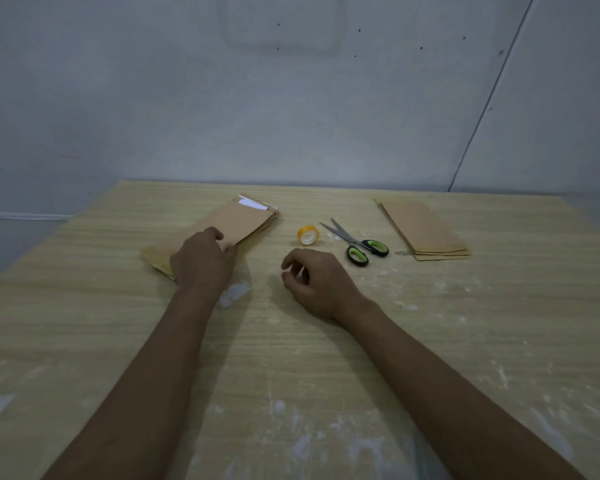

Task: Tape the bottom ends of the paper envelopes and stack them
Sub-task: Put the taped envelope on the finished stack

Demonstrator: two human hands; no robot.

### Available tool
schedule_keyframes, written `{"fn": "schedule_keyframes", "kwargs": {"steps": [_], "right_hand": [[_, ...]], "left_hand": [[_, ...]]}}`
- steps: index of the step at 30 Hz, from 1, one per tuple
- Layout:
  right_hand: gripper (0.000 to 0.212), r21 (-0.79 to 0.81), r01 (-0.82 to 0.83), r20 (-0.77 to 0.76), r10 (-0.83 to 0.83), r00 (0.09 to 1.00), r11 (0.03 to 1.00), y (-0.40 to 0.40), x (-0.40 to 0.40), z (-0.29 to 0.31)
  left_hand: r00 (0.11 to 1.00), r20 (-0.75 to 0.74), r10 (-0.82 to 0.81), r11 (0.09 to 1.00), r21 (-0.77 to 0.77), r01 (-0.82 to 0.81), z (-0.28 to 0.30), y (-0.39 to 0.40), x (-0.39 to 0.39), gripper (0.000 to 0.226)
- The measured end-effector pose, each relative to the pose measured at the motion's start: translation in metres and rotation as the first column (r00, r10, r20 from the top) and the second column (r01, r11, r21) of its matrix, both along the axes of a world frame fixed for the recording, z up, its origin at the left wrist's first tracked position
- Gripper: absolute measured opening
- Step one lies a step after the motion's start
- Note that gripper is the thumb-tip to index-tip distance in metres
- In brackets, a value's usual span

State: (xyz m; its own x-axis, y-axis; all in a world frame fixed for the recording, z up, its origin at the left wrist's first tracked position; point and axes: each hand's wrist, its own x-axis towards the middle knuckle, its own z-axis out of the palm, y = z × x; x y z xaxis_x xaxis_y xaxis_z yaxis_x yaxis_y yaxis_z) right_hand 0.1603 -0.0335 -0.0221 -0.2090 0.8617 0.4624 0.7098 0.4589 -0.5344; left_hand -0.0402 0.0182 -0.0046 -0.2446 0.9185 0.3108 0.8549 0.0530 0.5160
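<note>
Our left hand (203, 259) lies palm down on the near end of the left pile (222, 230) of brown envelopes, fingers bent over the top envelope's near edge with the thumb at its corner; whether it pinches the sheet or only presses on it, we cannot tell. Our right hand (314, 282) hovers or rests just above the table (465, 341) to the right of that pile, fingers loosely curled, thumb near the forefinger, holding nothing that we can see.

The left pile runs slantwise away from us, and a white slip shows at its far end. Beyond the right hand, near it, the tape (308, 234) stands on edge. Just right of the tape lie the scissors (355, 241), blades slightly parted and pointing left and away, green-and-black handles toward us. Well apart, at the far right, sits a second pile (423, 230) of envelopes, neatly squared. White smears mark the wood, and a pale scrap (234, 294) lies by our left wrist. Nothing lies between the right hand and the tape.
</note>
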Motion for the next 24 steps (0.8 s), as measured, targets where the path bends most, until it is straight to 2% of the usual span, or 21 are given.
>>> {"fn": "schedule_keyframes", "kwargs": {"steps": [3,5,8,10,15,20,24], "right_hand": [[0.026,-0.159,-0.043,-0.337,-0.014,0.941,0.986,0.006,-0.029,0.003],[0.033,-0.306,-0.107,-0.550,-0.084,0.831,0.946,0.016,-0.051,0.007],[0.037,-0.403,-0.200,-0.723,-0.176,0.669,0.893,0.039,-0.071,0.008],[0.035,-0.420,-0.182,-0.734,-0.214,0.645,0.889,0.054,-0.074,0.007],[0.034,-0.435,-0.046,-0.656,-0.281,0.701,0.899,0.062,-0.078,0.007],[0.017,-0.352,0.028,-0.640,-0.262,0.722,0.936,0.056,-0.068,0.000],[0.022,-0.365,0.002,-0.605,-0.240,0.759,0.931,0.047,-0.054,0.000]], "left_hand": [[0.998,0.057,0.022,1.000,0.006,-0.023,0.008,-0.007,0.001,0.023],[0.999,0.039,0.016,0.999,0.027,-0.017,0.009,-0.012,0.001,0.022],[1.000,-0.027,0.000,0.998,0.067,0.002,0.006,-0.016,0.003,0.023],[1.000,-0.014,-0.011,0.996,0.090,0.012,0.003,-0.017,0.003,0.021],[0.997,0.030,-0.077,0.989,0.127,0.072,0.001,-0.018,0.000,0.028],[0.941,0.276,-0.198,0.940,0.326,0.102,0.009,-0.017,-0.007,0.030],[0.885,0.410,-0.223,0.950,0.297,0.102,0.009,-0.012,-0.016,0.023]]}}
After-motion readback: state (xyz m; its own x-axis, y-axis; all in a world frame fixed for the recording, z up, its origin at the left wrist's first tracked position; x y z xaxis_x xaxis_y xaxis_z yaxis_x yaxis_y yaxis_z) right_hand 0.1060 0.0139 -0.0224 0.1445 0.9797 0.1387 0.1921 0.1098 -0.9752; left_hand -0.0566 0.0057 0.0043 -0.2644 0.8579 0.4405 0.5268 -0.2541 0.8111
